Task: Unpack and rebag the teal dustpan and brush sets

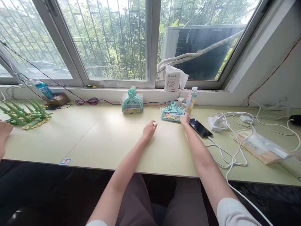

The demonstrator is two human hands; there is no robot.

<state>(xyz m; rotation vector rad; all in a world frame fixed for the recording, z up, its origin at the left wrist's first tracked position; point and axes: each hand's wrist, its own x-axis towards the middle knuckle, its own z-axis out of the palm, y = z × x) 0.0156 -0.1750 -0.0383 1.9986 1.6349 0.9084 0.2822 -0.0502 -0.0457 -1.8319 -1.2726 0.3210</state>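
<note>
Two green dustpan-and-brush packs in clear wrap are near the window wall. The left pack (132, 102) stands upright, apart from both hands. The right pack (172, 112) leans back lower, and my right hand (185, 120) is at its right front corner, with fingers closed on that edge. My left hand (150, 130) hovers over or rests on the table between the packs, its fingers apart and nothing in it.
Beside my right hand are a drink bottle (191, 100) and a phone (201, 127). White cables and a charger (216, 122) spread at the right, near a tissue pack (261, 146). Green plant-like pieces (25, 114) and another person's hand (5, 129) are far left.
</note>
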